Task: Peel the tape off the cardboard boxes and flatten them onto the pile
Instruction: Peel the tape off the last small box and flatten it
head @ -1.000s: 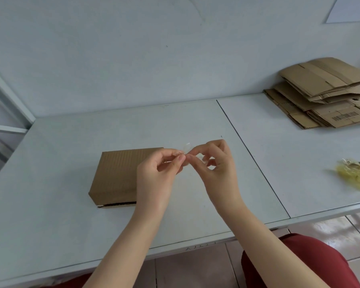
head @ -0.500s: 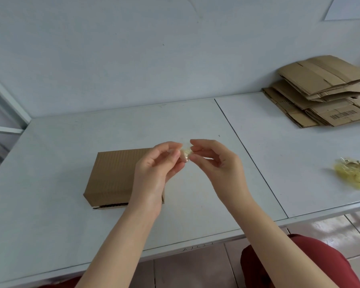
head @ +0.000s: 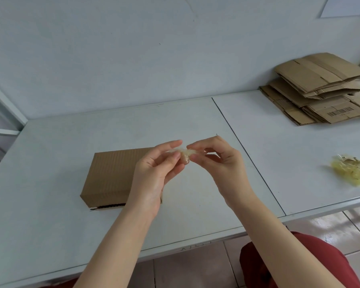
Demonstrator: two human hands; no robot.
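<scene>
A brown cardboard box (head: 112,177) lies flat on the white table (head: 50,204), left of centre. Above its right end my left hand (head: 156,173) and my right hand (head: 218,165) pinch a small crumpled wad of clear tape (head: 184,153) between their fingertips. The tape is held in the air, off the box. A pile of flattened cardboard boxes (head: 320,88) rests at the far right against the wall.
A heap of yellowish used tape (head: 353,172) lies near the table's right front edge. A seam (head: 247,154) splits the tabletop into two panels. The wall runs close behind. A red garment covers my lap (head: 299,262) below the table edge.
Both hands have turned and worked the tape wad between their fingertips; the left hand's fingers have opened out a little. The box has not moved on the table.
</scene>
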